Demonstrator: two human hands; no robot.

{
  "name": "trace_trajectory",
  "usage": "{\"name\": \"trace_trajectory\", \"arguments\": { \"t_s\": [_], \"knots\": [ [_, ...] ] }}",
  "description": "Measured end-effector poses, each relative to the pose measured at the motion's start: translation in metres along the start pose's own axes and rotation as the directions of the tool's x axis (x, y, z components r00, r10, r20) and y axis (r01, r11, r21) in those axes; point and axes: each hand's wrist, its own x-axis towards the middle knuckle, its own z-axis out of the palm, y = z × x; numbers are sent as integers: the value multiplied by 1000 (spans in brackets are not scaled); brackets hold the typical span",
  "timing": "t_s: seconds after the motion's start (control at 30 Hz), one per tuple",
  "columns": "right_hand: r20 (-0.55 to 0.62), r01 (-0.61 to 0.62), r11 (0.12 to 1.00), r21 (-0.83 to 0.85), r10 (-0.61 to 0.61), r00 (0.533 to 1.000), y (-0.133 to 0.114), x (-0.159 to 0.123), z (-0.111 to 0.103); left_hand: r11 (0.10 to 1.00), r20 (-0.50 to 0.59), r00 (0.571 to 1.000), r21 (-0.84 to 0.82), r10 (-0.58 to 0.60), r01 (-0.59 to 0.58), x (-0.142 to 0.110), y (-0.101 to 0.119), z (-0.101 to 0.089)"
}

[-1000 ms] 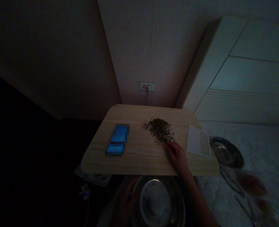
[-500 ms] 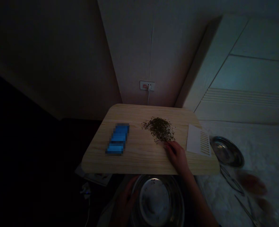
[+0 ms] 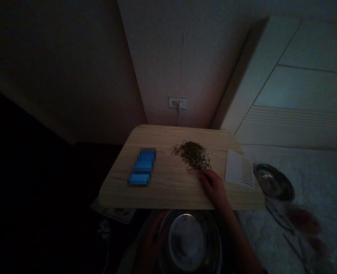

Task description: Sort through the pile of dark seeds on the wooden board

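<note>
A heap of small dark grains (image 3: pixel 192 155) lies on a light wooden board (image 3: pixel 168 186). My right hand (image 3: pixel 214 187) rests on the board at the heap's near edge, fingers curled together with the tips touching the grains. My left hand (image 3: pixel 149 240) is below the board's front edge, wrapped round the rim of a steel bowl (image 3: pixel 189 240) that sits under the edge. The room is dim and the fingers are hard to make out.
A blurred blue rectangle (image 3: pixel 142 167) lies on the board's left. A white slotted card (image 3: pixel 238 168) lies at its right end. Another steel dish (image 3: pixel 273 182) and metal tools (image 3: pixel 285 228) lie on the pale floor at right. A wall socket (image 3: pixel 177 102) is behind.
My right hand has crept slightly toward the heap. The left hand and bowl have stayed in place.
</note>
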Motion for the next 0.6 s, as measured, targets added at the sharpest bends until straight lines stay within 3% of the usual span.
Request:
{"name": "trace_trajectory", "arguments": {
  "t_s": [0.6],
  "knots": [
    [26,2,1000,4,-2,1000,0,0,-1,999,-33,999,35,43,-42,0,-5,1]
  ]
}}
